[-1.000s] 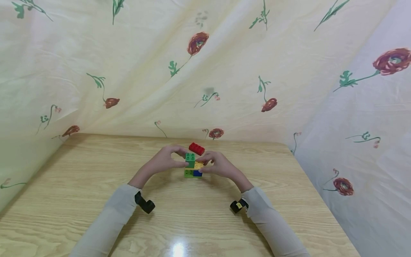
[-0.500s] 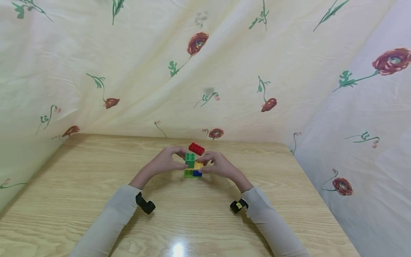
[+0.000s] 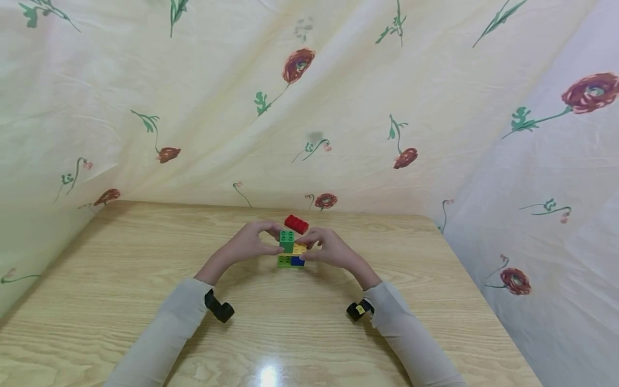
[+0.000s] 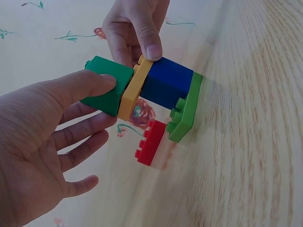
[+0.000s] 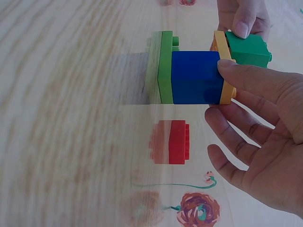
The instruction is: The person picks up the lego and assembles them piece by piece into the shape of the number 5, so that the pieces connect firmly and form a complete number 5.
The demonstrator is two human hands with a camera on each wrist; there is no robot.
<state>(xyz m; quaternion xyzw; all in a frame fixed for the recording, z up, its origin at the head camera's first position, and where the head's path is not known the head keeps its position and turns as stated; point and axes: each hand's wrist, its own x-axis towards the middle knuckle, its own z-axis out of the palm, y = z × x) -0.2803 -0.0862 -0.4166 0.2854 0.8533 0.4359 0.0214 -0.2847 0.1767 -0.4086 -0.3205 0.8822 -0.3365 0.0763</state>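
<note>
Left hand [image 3: 250, 242] pinched green block [image 3: 287, 243], right hand [image 3: 331, 249] yellow plate [image 4: 134, 89].
Pressing hard over the plate's unsupported left end could have tipped the stack [image 5: 196, 78].

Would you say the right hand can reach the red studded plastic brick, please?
Probably yes: nothing covers the red brick, though the right hand must first release the multicoloured plastic-brick stack.
</note>
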